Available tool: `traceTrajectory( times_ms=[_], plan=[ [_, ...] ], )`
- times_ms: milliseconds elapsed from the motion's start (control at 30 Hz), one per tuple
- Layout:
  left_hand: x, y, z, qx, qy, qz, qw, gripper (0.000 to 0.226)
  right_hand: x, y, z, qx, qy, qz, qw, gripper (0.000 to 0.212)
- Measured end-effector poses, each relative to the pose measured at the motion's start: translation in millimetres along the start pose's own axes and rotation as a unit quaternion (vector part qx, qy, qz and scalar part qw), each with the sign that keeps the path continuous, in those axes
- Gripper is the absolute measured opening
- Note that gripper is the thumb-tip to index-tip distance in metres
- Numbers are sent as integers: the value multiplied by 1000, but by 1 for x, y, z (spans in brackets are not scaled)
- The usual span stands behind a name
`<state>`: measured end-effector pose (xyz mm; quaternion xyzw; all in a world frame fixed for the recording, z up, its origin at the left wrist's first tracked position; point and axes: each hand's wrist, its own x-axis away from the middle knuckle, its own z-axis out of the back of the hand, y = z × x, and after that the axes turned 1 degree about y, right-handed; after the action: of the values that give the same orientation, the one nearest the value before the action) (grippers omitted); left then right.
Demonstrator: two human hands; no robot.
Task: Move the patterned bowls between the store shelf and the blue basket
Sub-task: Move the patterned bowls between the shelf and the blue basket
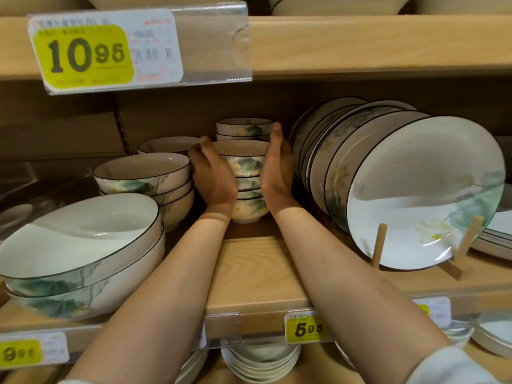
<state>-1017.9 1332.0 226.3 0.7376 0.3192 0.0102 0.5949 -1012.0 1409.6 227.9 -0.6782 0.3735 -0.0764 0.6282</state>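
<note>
A stack of small patterned bowls [247, 187], white with green and yellow lotus print and dark rims, stands on the wooden store shelf [255, 273]. My left hand [213, 176] presses against the stack's left side and my right hand [277, 164] against its right side, so both hands clasp the stack. Its base seems to rest on the shelf. A second stack of the same small bowls [243, 128] stands just behind. The blue basket is out of view.
Medium bowls [144, 178] are stacked at left, with large shallow bowls [80, 253] in front of them. Upright plates [401, 189] lean in a wooden peg rack at right. A shelf board with a price tag [105, 51] hangs overhead. Saucers [260, 361] lie below.
</note>
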Motion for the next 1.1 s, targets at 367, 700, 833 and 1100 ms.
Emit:
traceTrajectory(
  times_ms=[367,700,833,1100],
  plan=[
    [-4,2,5,-1,-31,66,997,42,4,-6,2,-62,-26,-30,997,91],
    [17,37,23,22,-67,39,997,38,21,-21,14,-45,-6,-11,999,66],
    [46,61,51,-90,-154,-1,984,38,44,-33,28,-52,-6,-27,998,64],
    [93,73,128,63,-244,-8,968,29,133,-57,81,-52,-19,-52,997,40]
  ],
)
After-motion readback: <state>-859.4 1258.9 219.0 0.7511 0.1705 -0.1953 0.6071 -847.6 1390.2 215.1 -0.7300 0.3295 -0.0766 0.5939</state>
